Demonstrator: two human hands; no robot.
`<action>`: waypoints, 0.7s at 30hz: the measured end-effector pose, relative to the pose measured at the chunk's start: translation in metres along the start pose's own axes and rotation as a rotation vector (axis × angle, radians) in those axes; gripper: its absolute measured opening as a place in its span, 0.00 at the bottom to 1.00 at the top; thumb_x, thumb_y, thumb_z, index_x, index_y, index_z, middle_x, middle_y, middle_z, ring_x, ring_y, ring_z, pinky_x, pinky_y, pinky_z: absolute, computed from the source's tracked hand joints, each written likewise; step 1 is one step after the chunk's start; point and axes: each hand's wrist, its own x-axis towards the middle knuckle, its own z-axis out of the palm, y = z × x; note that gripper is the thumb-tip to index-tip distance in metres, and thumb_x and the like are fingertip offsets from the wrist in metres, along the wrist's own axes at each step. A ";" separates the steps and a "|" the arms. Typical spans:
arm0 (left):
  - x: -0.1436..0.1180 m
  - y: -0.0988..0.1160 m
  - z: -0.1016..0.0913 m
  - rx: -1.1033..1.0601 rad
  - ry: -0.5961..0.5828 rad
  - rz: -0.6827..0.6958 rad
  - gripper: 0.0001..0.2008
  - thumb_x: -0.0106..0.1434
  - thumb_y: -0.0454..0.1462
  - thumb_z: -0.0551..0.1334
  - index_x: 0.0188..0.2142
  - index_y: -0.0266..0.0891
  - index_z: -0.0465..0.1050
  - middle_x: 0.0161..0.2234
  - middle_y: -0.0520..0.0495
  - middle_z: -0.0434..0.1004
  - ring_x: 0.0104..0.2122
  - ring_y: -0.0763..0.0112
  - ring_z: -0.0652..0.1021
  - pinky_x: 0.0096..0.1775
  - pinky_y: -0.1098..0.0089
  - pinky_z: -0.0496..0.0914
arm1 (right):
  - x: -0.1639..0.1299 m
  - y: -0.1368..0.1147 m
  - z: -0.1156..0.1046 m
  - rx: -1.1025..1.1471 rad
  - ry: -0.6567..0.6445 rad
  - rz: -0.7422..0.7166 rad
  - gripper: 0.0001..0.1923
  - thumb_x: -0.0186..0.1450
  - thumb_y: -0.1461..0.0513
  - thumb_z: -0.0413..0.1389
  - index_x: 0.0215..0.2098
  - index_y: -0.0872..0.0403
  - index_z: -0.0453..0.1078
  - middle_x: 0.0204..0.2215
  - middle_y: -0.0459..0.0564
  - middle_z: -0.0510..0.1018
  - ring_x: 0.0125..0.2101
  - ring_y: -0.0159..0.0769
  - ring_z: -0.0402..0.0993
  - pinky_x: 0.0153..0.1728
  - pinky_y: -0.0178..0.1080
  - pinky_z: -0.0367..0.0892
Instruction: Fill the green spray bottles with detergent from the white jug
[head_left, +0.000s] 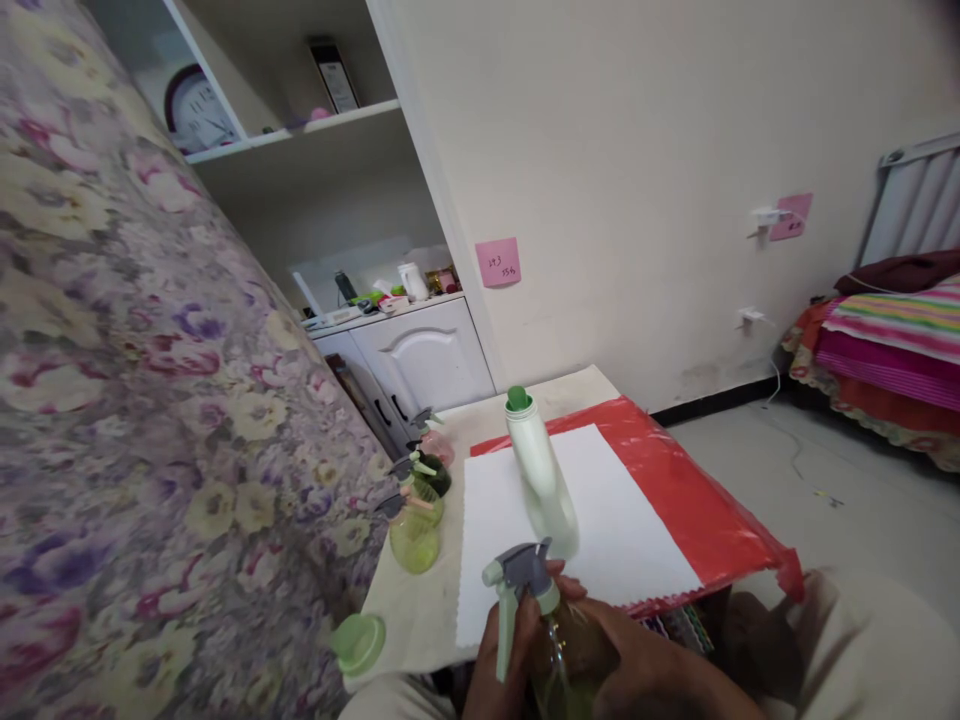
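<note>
A clear yellow-green spray bottle (559, 650) with a grey and pale green trigger head is held close to my body, over the near edge of the table. My left hand (526, 630) is closed around its neck, just under the trigger head. Round the body of the same bottle my right hand (656, 650) is wrapped, its fingertips reaching up near the collar. Beyond them a tall pale green plastic bottle (541, 480) stands on a white sheet (622, 530), with a green piece at its mouth. The lower end of the spray bottle is out of frame.
Several spray bottles (415, 535) line the table's left side. A green cap (360, 642) lies at the near left corner. Red plastic (675, 490) lies under the sheet. A floral curtain (187, 420) hangs at left, a cabinet (424, 365) behind, a bed (892, 350) at right.
</note>
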 end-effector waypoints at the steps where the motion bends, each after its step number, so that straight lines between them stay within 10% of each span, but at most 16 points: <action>1: 0.000 0.002 0.001 -0.024 -0.013 -0.003 0.22 0.58 0.52 0.62 0.46 0.41 0.75 0.45 0.41 0.79 0.48 0.54 0.75 0.53 0.57 0.67 | -0.001 0.000 -0.002 0.012 -0.009 0.015 0.54 0.38 0.63 0.73 0.62 0.49 0.59 0.53 0.51 0.74 0.55 0.50 0.68 0.53 0.46 0.64; 21: 0.010 0.003 0.001 -0.232 0.234 0.085 0.17 0.52 0.42 0.70 0.39 0.39 0.72 0.36 0.46 0.79 0.30 0.69 0.77 0.34 0.71 0.71 | 0.004 0.005 0.004 -0.143 0.150 -0.018 0.42 0.39 0.63 0.73 0.52 0.50 0.66 0.44 0.47 0.77 0.48 0.46 0.72 0.49 0.45 0.65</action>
